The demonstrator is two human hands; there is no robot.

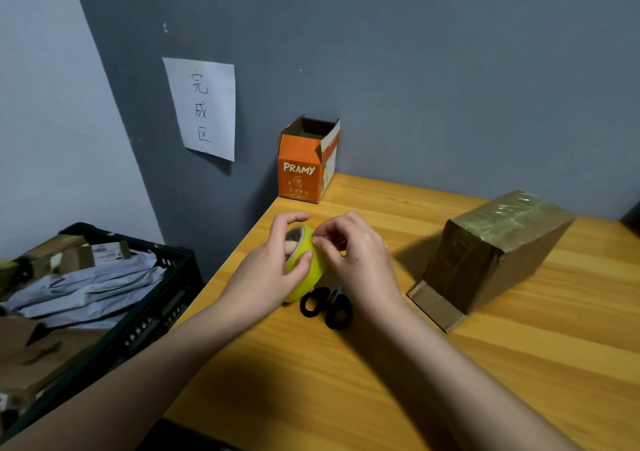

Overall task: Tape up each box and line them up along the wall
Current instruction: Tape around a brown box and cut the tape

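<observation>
Yellow packing tape [306,272], a wide roll, is gripped by the left hand [273,270], with the thumb on the outer face and the fingers curled over the top rim beside the core. The roll's outer surface is picked at by the right hand [356,260], whose thumb and forefinger are pinched together on the tape near the top edge. Both hands are held over the wooden table [381,381], near its left edge. Black-handled scissors [327,307] are laid on the table just below the roll, partly hidden by the right wrist. A brown cardboard box [491,253], its top covered with glossy tape and one end flap lying open on the table, is set to the right, well apart from the hands. An orange box [303,170] printed PRAMY is stood against the grey wall [450,69] at the table's far corner, its top flaps open. A paper sign [204,107] with handwritten characters is fixed to the wall. A black crate [152,312] of cardboard and grey mailer bags is seen left of the table.
</observation>
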